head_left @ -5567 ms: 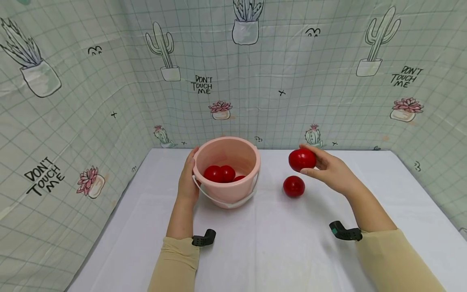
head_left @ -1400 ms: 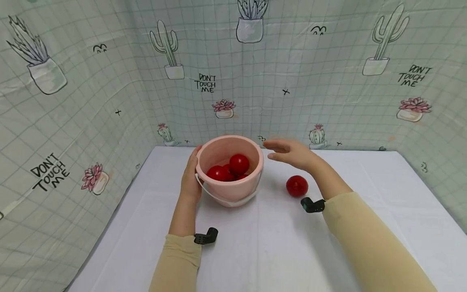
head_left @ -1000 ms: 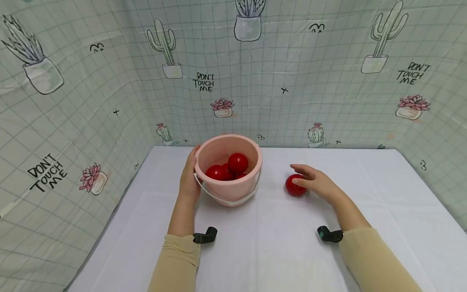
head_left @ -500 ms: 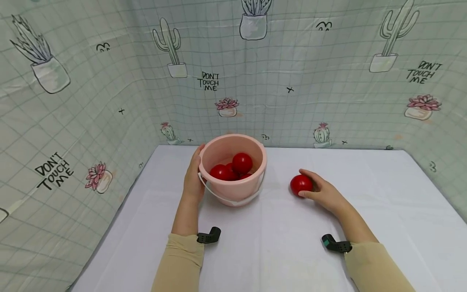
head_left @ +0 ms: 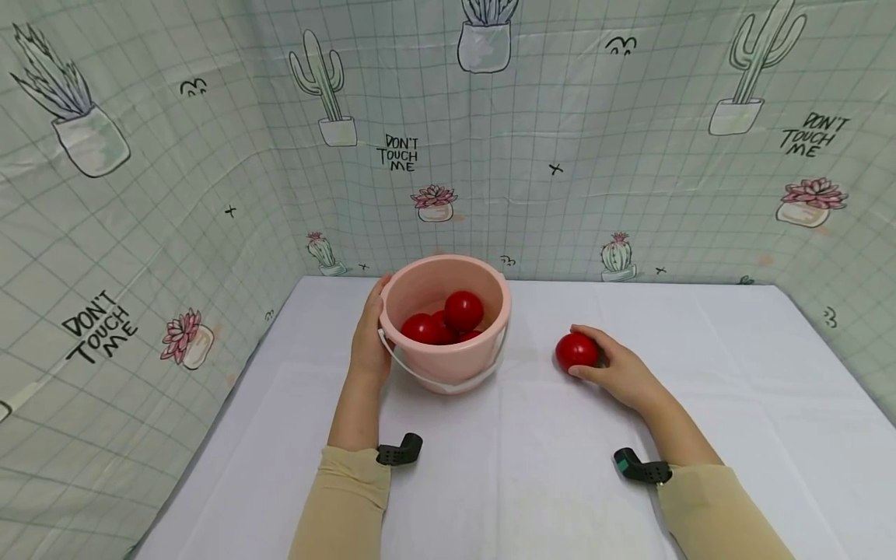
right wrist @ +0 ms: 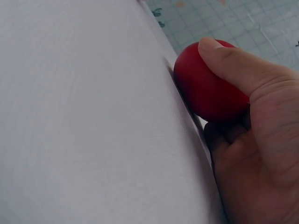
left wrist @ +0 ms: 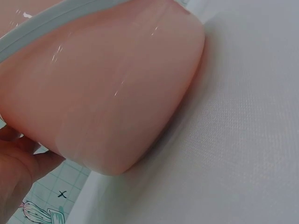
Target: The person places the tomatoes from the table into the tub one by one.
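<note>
A pink bucket (head_left: pixel 448 362) with a white handle (head_left: pixel 455 386) stands upright on the white table, left of centre. Several shiny red tomatoes (head_left: pixel 463 311) lie inside it. My left hand (head_left: pixel 369 342) holds the bucket's left side, fingertips near the rim; the left wrist view shows its fingers (left wrist: pixel 46 163) against the pink wall. Right of the bucket, my right hand (head_left: pixel 623 376) grips another red tomato (head_left: pixel 575 352). In the right wrist view the thumb (right wrist: pixel 224 58) lies over this tomato (right wrist: pixel 201 84), while the other fingers are partly hidden beneath or behind it.
A white cloth covers the table (head_left: pixel 504 482). Behind and beside it hangs a pale green gridded curtain (head_left: pixel 532 218) with cactus drawings. Each wrist wears a small black camera, such as the right one (head_left: pixel 640 467).
My right hand let go of a tomato in the bucket, moved back right and down, and took hold of the tomato on the table. My left hand has stayed at the bucket.
</note>
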{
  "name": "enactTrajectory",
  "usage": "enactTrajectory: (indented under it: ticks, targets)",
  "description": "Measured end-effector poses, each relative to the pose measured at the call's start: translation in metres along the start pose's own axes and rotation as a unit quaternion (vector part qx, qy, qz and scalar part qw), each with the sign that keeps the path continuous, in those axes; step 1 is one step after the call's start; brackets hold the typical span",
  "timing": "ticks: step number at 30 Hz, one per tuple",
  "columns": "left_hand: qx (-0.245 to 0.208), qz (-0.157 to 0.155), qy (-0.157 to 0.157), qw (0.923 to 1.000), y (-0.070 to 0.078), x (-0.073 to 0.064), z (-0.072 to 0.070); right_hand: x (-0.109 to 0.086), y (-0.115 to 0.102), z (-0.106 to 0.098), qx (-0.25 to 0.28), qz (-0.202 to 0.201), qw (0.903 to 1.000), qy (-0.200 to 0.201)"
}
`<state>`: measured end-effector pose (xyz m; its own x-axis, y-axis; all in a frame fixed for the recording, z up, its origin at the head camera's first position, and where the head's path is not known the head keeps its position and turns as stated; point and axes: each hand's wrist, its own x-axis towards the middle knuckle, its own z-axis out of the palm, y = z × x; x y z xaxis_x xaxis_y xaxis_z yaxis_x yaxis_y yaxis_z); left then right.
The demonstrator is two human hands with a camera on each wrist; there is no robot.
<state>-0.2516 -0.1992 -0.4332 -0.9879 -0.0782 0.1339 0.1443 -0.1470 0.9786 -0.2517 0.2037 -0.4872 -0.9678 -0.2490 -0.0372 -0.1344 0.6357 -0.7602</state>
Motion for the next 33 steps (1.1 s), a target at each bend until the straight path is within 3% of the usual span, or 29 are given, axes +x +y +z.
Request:
enactTrajectory:
  ticks: [5, 16, 25, 33]
  targets:
    - [0.003, 0.004, 0.005, 1.0000, 0.000, -0.001, 0.001, 0.001, 0.001, -0.001, -0.004, -0.001, 1.0000, 0.005]
    - [0.004, 0.000, 0.006, 1.0000, 0.000, 0.000, 0.002, 0.004, -0.009, -0.013, 0.067, 0.012, 0.9976, 0.009]
    - [0.006, -0.008, 0.005, 0.9999, 0.001, -0.001, 0.003, 0.011, -0.036, -0.026, 0.089, 0.004, 0.9960, 0.002]
    - [0.005, -0.006, 0.007, 0.9999, 0.001, -0.001, 0.001, 0.028, -0.075, -0.047, 0.083, -0.008, 0.9965, 0.003]
